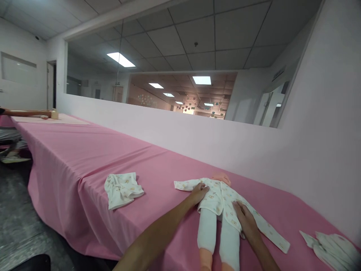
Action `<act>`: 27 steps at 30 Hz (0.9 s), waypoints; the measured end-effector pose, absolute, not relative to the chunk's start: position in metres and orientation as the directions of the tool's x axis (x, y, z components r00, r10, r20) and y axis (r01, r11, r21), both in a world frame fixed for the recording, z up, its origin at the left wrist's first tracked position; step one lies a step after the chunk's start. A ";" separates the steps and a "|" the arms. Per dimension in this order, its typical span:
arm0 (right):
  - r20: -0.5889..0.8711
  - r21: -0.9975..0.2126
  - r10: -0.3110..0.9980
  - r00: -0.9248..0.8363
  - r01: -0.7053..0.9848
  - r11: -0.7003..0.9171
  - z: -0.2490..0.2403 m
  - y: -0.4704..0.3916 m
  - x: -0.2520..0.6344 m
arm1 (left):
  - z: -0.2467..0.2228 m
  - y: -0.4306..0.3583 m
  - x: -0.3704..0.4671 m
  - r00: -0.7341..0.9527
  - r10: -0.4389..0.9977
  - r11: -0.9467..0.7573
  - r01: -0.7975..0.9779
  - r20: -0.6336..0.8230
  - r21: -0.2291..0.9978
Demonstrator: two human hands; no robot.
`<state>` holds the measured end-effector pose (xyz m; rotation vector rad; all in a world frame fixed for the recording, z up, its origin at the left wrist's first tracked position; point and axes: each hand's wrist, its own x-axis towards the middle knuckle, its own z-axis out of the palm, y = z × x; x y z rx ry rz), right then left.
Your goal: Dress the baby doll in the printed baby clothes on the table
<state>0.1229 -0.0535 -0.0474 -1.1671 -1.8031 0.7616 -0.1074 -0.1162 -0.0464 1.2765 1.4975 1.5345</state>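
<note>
A doll lies on its back on the pink-covered table, its head end away from me. It wears a white printed jacket, the sleeves spread to both sides, and white leggings. The jacket's front edges part below the chest. My left hand rests on the jacket's left side near the sleeve, fingers laid over the cloth. My right hand lies on the right front panel with fingers stretched out. Neither hand visibly grips the cloth.
A folded white printed garment lies on the pink tablecloth to the left. Another white cloth is at the right edge. A person's arm reaches over the table's far end, beside a small bottle. A wall with a window runs behind.
</note>
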 end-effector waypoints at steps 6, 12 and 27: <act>0.377 -0.501 0.883 -0.278 0.741 0.447 -0.058 -0.049 0.141 | -0.066 -0.112 -0.125 -0.241 0.906 -0.025 0.790 0.348 0.612; 0.358 -0.363 0.801 -0.480 0.719 0.593 -0.073 -0.051 0.141 | -0.073 -0.111 -0.118 -0.046 0.937 -0.134 0.869 0.347 0.477; 0.303 -0.440 0.816 -0.493 0.687 0.578 -0.066 -0.062 0.139 | -0.062 -0.126 -0.114 -0.049 0.921 -0.209 0.776 0.387 0.595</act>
